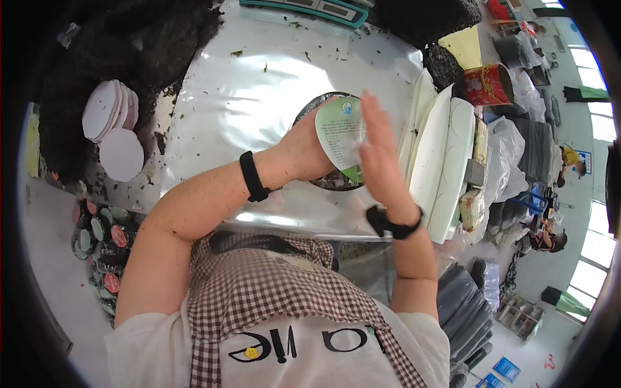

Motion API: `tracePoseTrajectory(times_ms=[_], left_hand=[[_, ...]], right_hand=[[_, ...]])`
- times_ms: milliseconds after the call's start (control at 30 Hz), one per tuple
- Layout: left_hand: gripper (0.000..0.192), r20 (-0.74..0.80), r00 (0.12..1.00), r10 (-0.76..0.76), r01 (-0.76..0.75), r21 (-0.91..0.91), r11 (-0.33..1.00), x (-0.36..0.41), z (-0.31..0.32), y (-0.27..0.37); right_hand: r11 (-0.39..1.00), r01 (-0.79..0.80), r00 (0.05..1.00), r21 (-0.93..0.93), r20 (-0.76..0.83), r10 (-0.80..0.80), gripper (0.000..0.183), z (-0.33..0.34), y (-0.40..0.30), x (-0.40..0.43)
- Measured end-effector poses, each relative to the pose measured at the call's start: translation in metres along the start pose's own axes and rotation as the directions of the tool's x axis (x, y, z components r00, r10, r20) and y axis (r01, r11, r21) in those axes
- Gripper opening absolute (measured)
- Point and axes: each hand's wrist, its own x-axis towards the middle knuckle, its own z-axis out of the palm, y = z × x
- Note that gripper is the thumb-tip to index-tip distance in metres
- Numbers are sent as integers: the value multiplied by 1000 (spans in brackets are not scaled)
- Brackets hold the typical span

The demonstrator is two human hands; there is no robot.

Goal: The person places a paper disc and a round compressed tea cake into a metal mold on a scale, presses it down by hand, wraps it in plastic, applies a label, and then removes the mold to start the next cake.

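A round green-and-white printed label [339, 136] stands tilted above a round, dark, plastic-wrapped package [335, 184] on the table. My left hand [308, 148] reaches over the package, and the label hides most of its fingers. At the label's right edge is my right hand [383, 150], blurred, its long fingers straight and its thumb side against the edge. The frame does not settle which hand grips the label, or whether my left hand rests on the package.
Shiny sheeting covers the table [228, 131], with dark crumbs on it. Pale round discs [121, 155] lie left beside a dark heap [121, 58]. Leaning white boards [444, 169] stand right; a teal scale [310, 9] sits at the back. Wrapped round packages [104, 237] lie lower left.
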Motion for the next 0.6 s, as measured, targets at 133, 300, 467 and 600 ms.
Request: tracePoseTrajectory(times_ms=[133, 300, 467, 600], left_hand=[[70, -82, 995, -52, 64, 146, 987, -16, 2, 0], [83, -61, 956, -289, 211, -541, 814, -22, -20, -24], [72, 47, 994, -102, 111, -297, 948, -6, -6, -5], [76, 22, 995, 92, -94, 85, 992, -13, -2, -4]], right_hand=[[1000, -8, 997, 14, -75, 9, 72, 38, 11, 6], [894, 58, 990, -445, 144, 7, 81, 41, -16, 18], [892, 112, 994, -439, 37, -107, 70, 52, 0, 13], [851, -284, 952, 443, 234, 196, 62, 16, 34, 0]])
